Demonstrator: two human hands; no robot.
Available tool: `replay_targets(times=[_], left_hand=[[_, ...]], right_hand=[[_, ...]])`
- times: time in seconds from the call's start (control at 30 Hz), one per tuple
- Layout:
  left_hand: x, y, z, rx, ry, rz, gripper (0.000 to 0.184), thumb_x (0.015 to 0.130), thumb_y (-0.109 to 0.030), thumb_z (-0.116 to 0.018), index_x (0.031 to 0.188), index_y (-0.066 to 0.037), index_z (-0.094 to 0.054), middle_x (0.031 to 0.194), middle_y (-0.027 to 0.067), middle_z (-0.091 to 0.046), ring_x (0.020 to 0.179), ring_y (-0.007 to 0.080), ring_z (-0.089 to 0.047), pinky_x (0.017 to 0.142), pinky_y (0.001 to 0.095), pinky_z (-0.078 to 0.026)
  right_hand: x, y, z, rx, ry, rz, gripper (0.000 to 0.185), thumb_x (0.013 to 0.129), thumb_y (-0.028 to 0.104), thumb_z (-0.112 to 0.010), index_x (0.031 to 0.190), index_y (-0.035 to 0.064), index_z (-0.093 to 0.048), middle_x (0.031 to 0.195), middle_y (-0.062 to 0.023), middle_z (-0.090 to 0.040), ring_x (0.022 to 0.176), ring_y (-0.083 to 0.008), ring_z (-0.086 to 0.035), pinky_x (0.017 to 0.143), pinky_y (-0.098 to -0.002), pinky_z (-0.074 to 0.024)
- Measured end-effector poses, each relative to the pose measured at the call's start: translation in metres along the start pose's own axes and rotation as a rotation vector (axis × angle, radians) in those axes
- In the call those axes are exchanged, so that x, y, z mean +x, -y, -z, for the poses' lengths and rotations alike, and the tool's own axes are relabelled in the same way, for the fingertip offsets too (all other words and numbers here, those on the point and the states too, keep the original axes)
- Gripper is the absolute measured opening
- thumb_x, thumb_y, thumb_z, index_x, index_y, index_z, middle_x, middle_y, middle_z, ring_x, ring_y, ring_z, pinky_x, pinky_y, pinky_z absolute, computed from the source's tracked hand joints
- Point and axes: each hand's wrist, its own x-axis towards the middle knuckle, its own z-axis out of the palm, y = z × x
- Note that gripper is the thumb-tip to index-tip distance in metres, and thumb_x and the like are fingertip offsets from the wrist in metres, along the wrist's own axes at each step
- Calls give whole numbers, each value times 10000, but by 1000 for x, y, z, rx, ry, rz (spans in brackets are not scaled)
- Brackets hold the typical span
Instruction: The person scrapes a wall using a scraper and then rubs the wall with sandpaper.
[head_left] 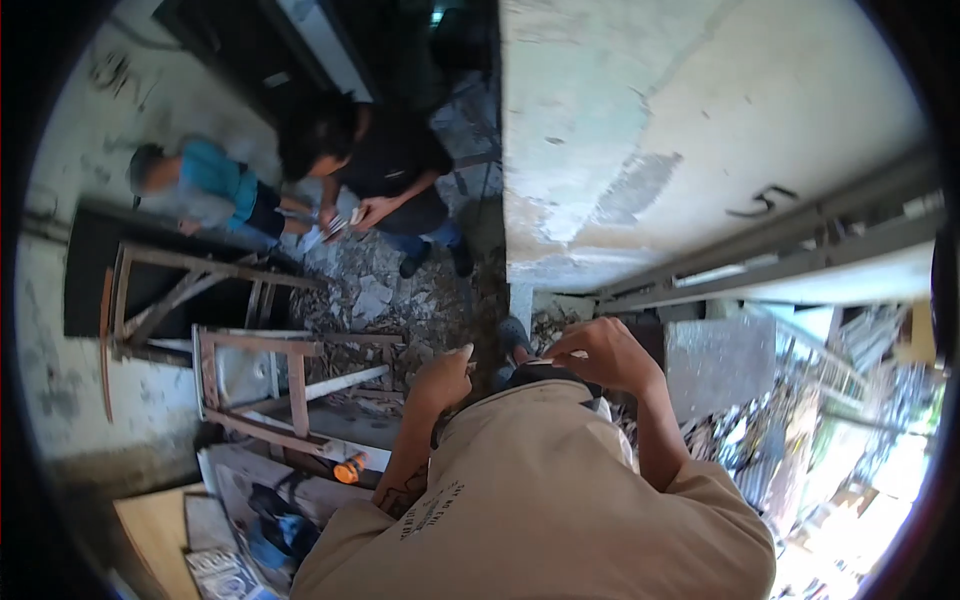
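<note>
My left hand [441,380] is in front of my waist on the left, its fingers curled and the thumb sticking up; whether it holds anything is hidden. On the other side, my right hand [607,352] hangs over the dark waistband [545,375] with fingers bent and drawn together. A small pale sliver shows by its fingertips, too small to name. Between the two hands is the lower edge of my tan T-shirt [540,440]. Below them a grey shoe [515,338] is on the floor.
A person in a dark shirt [395,165] stands ahead, holding papers [325,232]; another in blue [215,180] is beside them. Wooden frames [300,390] and an orange object [350,468] are on my left. Debris covers the floor [370,300]. A peeling wall [640,150] rises at right.
</note>
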Motion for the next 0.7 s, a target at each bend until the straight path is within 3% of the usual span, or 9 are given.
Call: replay_targets(times=[0.23,0.27,0.33,0.4,0.43,0.5,0.57,0.6,0.7], left_hand=[[17,-32,28,57,53,-125,471,804,-69,-500,1274,-55,-489,1039,227,-614,941,400,-584,823,475,-460],[23,-32,28,106,104,-187,471,804,-69,-500,1274,-55,-489,1039,227,-614,941,400,-584,823,475,-460],[38,-23,25,42,6,-311,448,818,-52,-499,1266,-57,-501,1043,242,-606,936,405,-579,822,450,-469],[52,-34,38,-176,-81,-593,411,836,-11,-485,1247,-15,-509,1104,209,-617,1003,325,-612,852,378,-481],[55,-49,52,-316,-138,-696,400,843,3,-476,1241,6,-512,1132,193,-619,1035,291,-615,872,358,-480],[29,-103,87,-981,-216,-447,401,868,-70,-483,1253,39,-492,1206,178,-583,1114,253,-567,927,351,-456],[18,-129,122,-1190,-378,-652,454,885,-163,-486,1293,33,-449,1259,203,-534,1138,272,-545,937,352,-450],[5,-147,139,-1187,-433,-597,531,887,-228,-480,1345,21,-380,1301,200,-494,1172,275,-514,958,364,-433],[-16,-177,168,-1303,-451,-831,527,932,-195,-412,1405,-3,-278,1379,215,-387,1237,306,-447,1000,424,-393]], right_hand=[[-26,-11,-24,94,-142,-20,163,772,138,-637,914,132,-717,886,-72,-683,808,-268,-641,705,-366,-488],[-31,-12,-25,81,-141,-3,159,777,141,-634,912,134,-717,887,-69,-683,821,-266,-640,717,-367,-487],[-39,-4,-18,78,-169,-74,149,786,156,-625,900,127,-717,890,-68,-682,833,-266,-635,730,-369,-480],[-30,-16,-23,55,-344,1,89,756,158,-656,821,132,-711,762,-80,-670,700,-307,-623,641,-376,-494],[-22,-15,-19,209,-514,76,103,774,159,-665,855,113,-710,754,-79,-673,687,-274,-634,634,-360,-498],[-7,12,-1,649,-783,188,133,816,148,-667,914,67,-703,762,-66,-681,682,-185,-644,630,-316,-506],[6,45,25,1068,-918,271,169,858,128,-646,988,27,-683,805,-43,-681,725,-104,-626,647,-265,-509],[13,55,37,1197,-955,333,195,876,120,-633,1036,15,-667,831,-33,-676,758,-77,-608,661,-242,-509],[16,81,63,1397,-984,405,283,903,138,-599,1157,12,-599,909,-73,-663,819,-124,-630,688,-248,-533]])
